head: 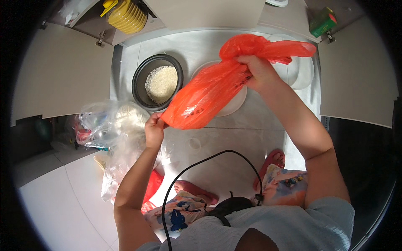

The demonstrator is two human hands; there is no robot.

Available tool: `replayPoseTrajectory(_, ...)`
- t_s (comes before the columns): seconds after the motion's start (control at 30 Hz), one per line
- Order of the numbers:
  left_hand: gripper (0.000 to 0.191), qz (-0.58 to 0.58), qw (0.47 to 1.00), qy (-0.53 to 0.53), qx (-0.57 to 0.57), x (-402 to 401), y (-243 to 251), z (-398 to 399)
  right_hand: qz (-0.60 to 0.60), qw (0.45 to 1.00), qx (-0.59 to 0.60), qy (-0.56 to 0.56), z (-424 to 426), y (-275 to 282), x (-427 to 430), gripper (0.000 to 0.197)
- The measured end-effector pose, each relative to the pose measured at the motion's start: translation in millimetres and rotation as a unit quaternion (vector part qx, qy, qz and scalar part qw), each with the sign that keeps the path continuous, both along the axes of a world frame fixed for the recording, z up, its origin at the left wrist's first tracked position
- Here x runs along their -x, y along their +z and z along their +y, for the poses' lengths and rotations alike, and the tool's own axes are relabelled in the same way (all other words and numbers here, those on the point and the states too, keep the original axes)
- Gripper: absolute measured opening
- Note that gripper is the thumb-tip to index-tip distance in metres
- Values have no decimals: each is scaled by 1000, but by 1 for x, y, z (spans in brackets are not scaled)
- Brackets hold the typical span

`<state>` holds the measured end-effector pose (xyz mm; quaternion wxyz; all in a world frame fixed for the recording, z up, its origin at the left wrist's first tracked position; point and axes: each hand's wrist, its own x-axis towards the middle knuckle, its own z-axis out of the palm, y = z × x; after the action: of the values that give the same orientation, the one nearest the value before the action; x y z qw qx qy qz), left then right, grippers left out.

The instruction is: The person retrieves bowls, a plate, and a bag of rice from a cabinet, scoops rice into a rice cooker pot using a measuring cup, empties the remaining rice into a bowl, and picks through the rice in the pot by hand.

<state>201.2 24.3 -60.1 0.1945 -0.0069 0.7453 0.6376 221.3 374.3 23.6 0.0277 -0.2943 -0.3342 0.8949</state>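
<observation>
A red plastic bag point(201, 97) is stretched at a slant between my two hands above the floor. My left hand point(154, 129) pinches its lower left corner. Farther up and to the right, my right hand point(256, 72) grips the bunched neck, and the loose handles flop out beyond it. Dark printing shows on the bag; what it contains, if anything, I cannot tell. Left of the bag stands a dark rice cooker inner pot point(135, 83) with white rice grains point(163, 84) in it. Beneath the bag, a pale round lid or plate point(234, 102) is partly hidden.
Clear plastic bags point(125, 141) are heaped at my left. Open cabinet doors point(62, 72) flank both sides. A bottle of yellow oil point(127, 17) and a green box point(323, 23) stand in the cabinet. A clear round container point(303, 73) lies at right. A black cable point(201, 160) loops before me.
</observation>
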Motion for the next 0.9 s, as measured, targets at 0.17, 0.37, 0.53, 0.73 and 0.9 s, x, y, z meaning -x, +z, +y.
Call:
replayPoseTrajectory(0.17,13,-15,999,19,37,-4,30,-27,-35,999,3,32,-15,-8,0,21)
replayPoseTrajectory(0.37,13,-5,996,45,82,-7,53,-46,-35,994,34,103,-32,-18,2,22)
replayPoseTrajectory(0.53,13,3,994,52,96,-8,55,-42,-20,992,34,123,-35,-51,10,25)
replayPoseTrajectory(0.73,14,38,993,28,105,-7,61,-45,-8,984,-77,163,-25,-66,13,33)
replayPoseTrajectory(0.9,14,58,992,2,116,-7,81,-34,45,956,-159,240,-16,-60,9,39)
